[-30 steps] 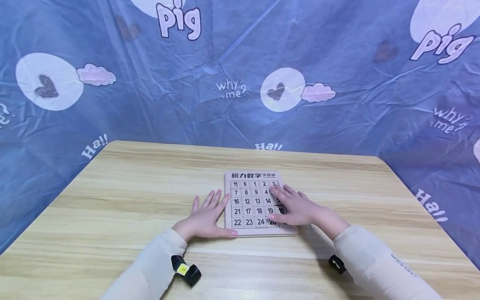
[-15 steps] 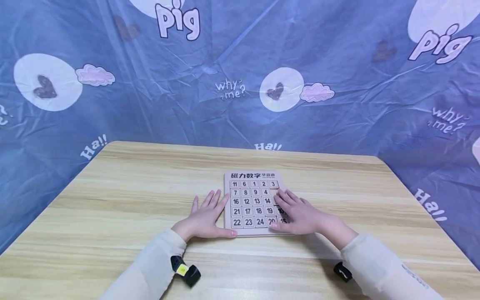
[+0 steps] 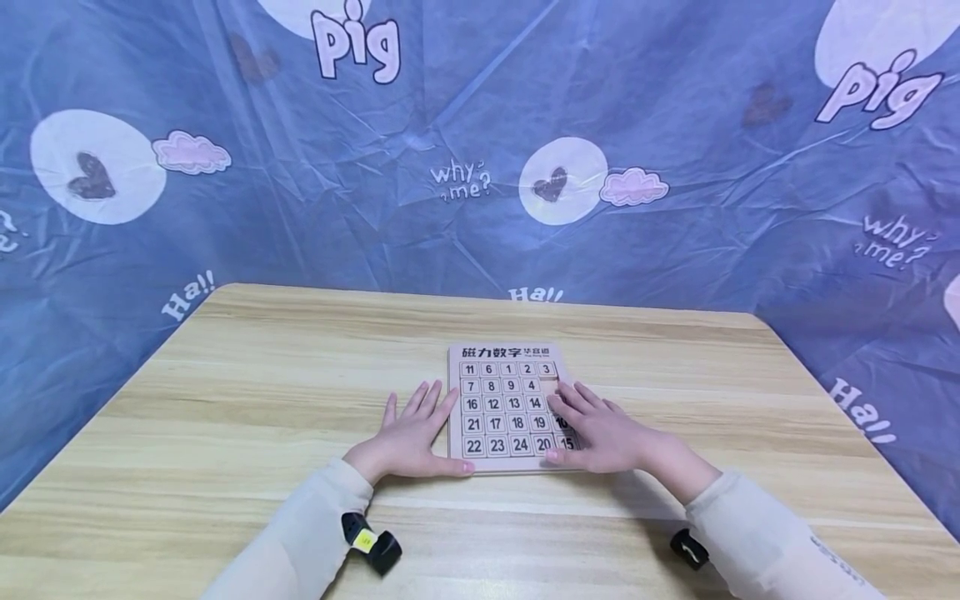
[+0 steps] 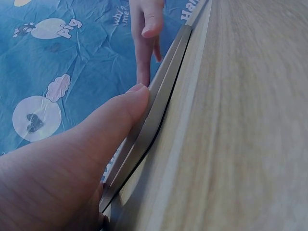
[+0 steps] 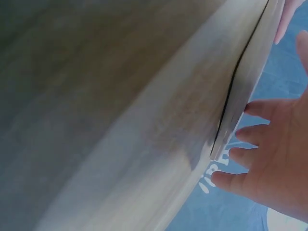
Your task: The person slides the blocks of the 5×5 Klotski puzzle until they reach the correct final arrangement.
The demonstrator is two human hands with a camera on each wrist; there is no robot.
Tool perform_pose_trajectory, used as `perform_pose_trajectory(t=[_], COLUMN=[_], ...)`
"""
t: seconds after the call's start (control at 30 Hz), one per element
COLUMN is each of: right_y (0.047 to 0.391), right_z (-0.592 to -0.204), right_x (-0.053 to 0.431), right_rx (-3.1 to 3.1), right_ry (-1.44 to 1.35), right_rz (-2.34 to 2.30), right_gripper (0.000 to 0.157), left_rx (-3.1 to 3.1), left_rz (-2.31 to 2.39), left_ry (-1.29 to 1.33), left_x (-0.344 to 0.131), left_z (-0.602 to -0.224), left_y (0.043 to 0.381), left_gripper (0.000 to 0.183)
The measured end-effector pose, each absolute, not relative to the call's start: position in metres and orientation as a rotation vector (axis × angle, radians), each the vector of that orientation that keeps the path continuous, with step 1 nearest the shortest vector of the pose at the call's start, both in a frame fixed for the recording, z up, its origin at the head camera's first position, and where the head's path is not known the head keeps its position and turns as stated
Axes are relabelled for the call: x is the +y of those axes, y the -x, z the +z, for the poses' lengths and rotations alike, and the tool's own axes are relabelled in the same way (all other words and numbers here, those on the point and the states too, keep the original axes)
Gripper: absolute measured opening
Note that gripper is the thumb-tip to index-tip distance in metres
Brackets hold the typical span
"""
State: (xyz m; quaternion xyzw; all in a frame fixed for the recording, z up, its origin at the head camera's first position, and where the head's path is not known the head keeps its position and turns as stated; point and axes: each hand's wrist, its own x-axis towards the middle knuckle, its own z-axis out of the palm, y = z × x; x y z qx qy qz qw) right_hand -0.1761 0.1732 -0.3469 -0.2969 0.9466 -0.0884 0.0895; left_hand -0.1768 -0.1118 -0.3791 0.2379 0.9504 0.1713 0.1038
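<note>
Grip: released on both sides, neither hand grasping. Left hand (image 3: 408, 437) spread, forefinger tip at the left edge of the number board (image 3: 510, 467), thumb tip resting on its near edge close to the near left corner. Right hand (image 3: 600, 427) reaches over the board's right side, fingers extended, tips at the right end of the third row, thumb tip over the nearest row at 20 and 15. Cannot tell how firmly the fingers press.

Number board lies flat on the wood-grain table (image 3: 225, 417), roughly midway between the far left and far right corners, apart from the far edge. Dark printed heading along its top. Number tiles (image 3: 514, 404), from the far row: 11, 6, 1, 2, 3; then 7, 8, 9, 4 and a bare cell (image 3: 549, 387); 16, 12, 13, 14, remainder under fingers; 21, 17, 18, 19, 10, the last partly covered; nearest, 22, 23, 24, 20, 15.

Pale sleeves (image 3: 300, 537) on both arms, black device (image 3: 381, 552) at each wrist. Blue printed cloth (image 3: 337, 208) beyond the table's far edge.
</note>
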Motion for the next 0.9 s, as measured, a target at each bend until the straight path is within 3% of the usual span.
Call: perform_pose_trajectory(t=[0.23, 0.6, 0.9], right_y=[0.181, 0.187, 0.189], right_z=[-0.341, -0.345, -0.349], right_x=[0.155, 0.087, 0.079], right_rx=[2.805, 2.699, 2.712], right_ry=[0.971, 1.132, 1.102], right_rz=[-0.256, -0.096, -0.012], right_gripper=[0.078, 0.089, 0.091], left_rx=[2.803, 2.814, 2.817], left_rz=[0.512, 0.480, 0.480], left_ry=[-0.702, -0.712, -0.726], left_x=[-0.112, -0.113, -0.113], left_z=[-0.381, -0.384, -0.383], left_y=[0.177, 0.177, 0.179], left_gripper=[0.106, 0.104, 0.102])
